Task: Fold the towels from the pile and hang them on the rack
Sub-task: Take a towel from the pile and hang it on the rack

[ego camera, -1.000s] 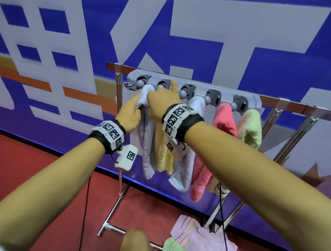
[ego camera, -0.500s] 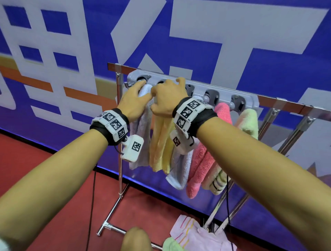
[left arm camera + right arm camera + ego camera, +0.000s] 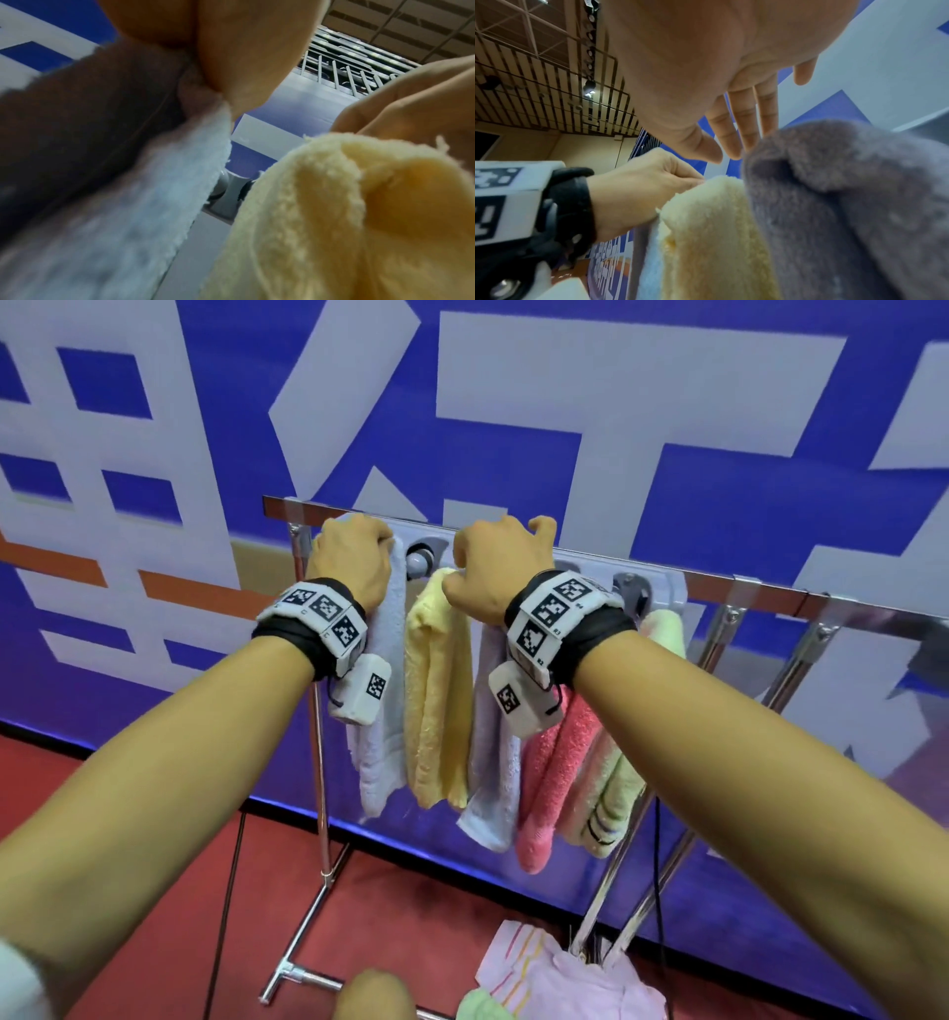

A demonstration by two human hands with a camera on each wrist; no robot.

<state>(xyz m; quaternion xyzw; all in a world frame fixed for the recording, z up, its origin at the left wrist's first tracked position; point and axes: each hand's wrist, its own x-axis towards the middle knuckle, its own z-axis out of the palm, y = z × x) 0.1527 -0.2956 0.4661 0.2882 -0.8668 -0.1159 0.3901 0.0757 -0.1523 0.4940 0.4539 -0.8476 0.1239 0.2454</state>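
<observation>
Head view, centre frame: towel rack (image 3: 744,595) with five towels hung in a row. Left hand (image 3: 349,557) pinches the top of the leftmost pale lilac towel (image 3: 380,752) at its peg — fingers curled round the fabric. Right hand (image 3: 495,570) sits at the top of the yellow towel (image 3: 436,690); fingers extended and slack in the right wrist view, seemingly holding nothing. Right of these: second lilac towel (image 3: 490,762), pink towel (image 3: 554,762), pale green towel (image 3: 616,788). Pile of towels (image 3: 554,978) on the red floor (image 3: 154,891), lower centre.
</observation>
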